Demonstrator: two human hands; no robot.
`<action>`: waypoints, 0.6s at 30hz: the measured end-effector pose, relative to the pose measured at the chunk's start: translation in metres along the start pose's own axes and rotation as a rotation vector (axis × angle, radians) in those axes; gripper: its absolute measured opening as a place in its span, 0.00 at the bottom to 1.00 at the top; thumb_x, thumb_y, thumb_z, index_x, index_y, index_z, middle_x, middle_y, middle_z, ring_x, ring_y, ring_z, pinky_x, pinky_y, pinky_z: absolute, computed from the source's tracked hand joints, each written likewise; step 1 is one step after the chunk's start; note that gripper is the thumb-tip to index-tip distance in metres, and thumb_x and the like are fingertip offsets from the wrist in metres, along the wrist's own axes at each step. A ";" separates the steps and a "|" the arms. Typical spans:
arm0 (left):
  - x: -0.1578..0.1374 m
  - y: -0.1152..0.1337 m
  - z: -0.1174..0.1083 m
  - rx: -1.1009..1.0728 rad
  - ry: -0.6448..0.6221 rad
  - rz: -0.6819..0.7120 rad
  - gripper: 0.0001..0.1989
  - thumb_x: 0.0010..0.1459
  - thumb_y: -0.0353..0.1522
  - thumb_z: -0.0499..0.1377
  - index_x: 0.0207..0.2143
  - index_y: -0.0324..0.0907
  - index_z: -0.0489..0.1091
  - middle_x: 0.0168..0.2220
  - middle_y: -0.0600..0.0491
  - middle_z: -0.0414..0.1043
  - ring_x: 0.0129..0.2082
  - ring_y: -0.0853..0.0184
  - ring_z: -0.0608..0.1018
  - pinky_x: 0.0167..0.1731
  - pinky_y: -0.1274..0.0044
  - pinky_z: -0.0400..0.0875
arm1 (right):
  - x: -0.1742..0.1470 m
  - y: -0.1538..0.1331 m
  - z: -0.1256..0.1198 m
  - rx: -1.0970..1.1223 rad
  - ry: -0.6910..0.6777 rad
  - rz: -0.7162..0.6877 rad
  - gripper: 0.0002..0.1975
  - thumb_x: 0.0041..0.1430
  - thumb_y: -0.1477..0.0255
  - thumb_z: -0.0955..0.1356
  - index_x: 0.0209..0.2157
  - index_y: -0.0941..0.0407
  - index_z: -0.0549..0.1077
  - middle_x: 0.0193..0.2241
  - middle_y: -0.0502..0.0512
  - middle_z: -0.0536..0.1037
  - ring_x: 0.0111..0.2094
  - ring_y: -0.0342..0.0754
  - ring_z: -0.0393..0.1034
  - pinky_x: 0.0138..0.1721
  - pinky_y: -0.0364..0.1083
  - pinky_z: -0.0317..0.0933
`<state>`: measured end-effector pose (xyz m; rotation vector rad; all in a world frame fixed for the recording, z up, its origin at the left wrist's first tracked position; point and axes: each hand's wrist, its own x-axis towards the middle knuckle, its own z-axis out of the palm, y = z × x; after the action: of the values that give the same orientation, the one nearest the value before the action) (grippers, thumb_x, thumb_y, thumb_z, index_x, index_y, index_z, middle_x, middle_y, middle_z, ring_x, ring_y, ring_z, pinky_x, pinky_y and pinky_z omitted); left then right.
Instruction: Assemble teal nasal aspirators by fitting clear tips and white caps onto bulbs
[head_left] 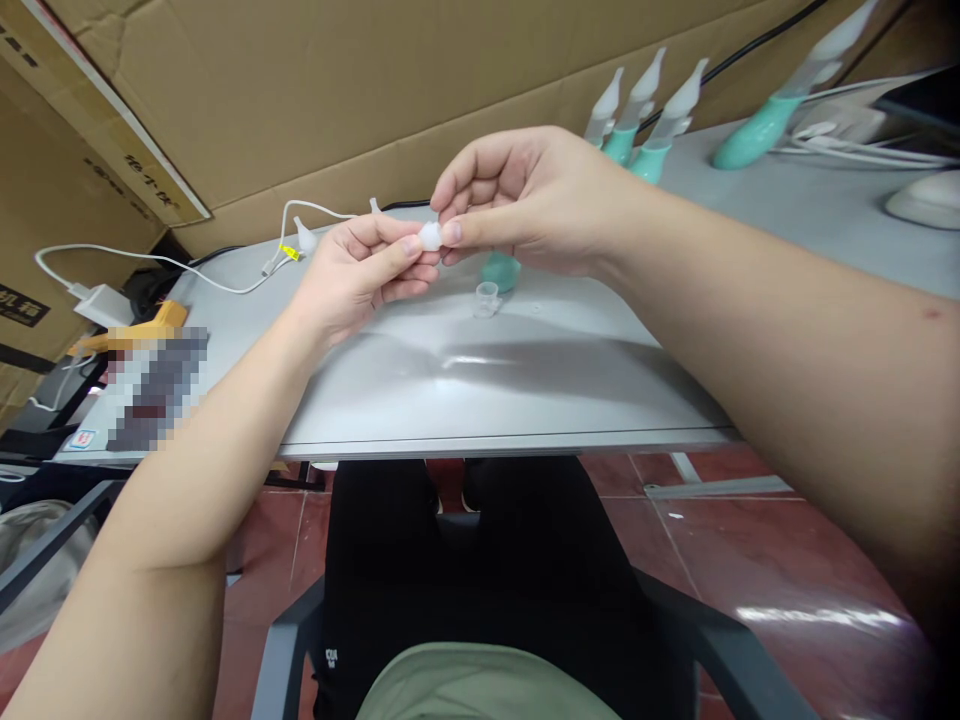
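A small white, soft-looking piece (430, 236) is pinched between my two hands above the table; its exact kind I cannot make out. My left hand (360, 265) grips its left side with thumb and fingers. From the right, my right hand (536, 205) holds it between thumb and index finger, the other fingers curled. Just below my right hand sit a small clear plastic cup-shaped part (486, 299) and a mint-green bulb (501, 270), partly hidden by the hand. Beyond my left hand stands a white pointed nozzle tip (304, 236).
Several mint-green bulb nasal aspirators (652, 130) with white tips stand at the back right, another (772, 120) leaning farther right. A white cable (225, 288), charger (105, 304) and yellow tool (161, 322) lie left. Cardboard (337, 90) walls the back. A white mouse-shaped object (926, 200) sits right.
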<state>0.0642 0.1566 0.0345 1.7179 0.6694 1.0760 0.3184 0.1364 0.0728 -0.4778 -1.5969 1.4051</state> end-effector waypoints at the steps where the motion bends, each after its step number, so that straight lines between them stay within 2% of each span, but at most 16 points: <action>1: 0.000 0.000 0.000 0.002 -0.006 -0.004 0.34 0.53 0.59 0.81 0.47 0.41 0.84 0.38 0.58 0.89 0.32 0.82 0.88 0.35 0.88 0.88 | 0.000 0.001 -0.001 0.006 -0.016 0.015 0.13 0.62 0.90 0.83 0.36 0.57 0.90 0.32 0.53 0.89 0.33 0.46 0.86 0.40 0.39 0.84; 7: -0.001 0.000 -0.002 0.038 -0.018 -0.017 0.34 0.55 0.59 0.81 0.47 0.40 0.83 0.39 0.58 0.88 0.32 0.81 0.88 0.35 0.86 0.90 | -0.002 0.002 -0.003 0.035 -0.047 0.093 0.12 0.68 0.89 0.82 0.35 0.59 0.90 0.34 0.57 0.90 0.36 0.49 0.89 0.45 0.42 0.87; 13: -0.003 0.005 0.004 -0.077 -0.009 -0.045 0.33 0.50 0.56 0.85 0.43 0.40 0.82 0.35 0.60 0.87 0.30 0.83 0.87 0.32 0.89 0.87 | -0.004 0.002 0.000 0.086 -0.057 0.118 0.16 0.71 0.92 0.80 0.33 0.59 0.89 0.34 0.56 0.90 0.36 0.47 0.89 0.45 0.40 0.86; 18: -0.007 0.013 0.010 -0.127 0.024 -0.117 0.35 0.46 0.55 0.87 0.42 0.40 0.82 0.34 0.60 0.87 0.30 0.82 0.86 0.32 0.90 0.85 | -0.004 0.003 0.000 0.124 -0.079 0.101 0.14 0.70 0.92 0.80 0.34 0.61 0.89 0.34 0.58 0.90 0.36 0.49 0.90 0.44 0.41 0.86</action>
<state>0.0695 0.1418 0.0429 1.5410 0.6928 1.0363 0.3191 0.1342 0.0682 -0.4393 -1.5556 1.6067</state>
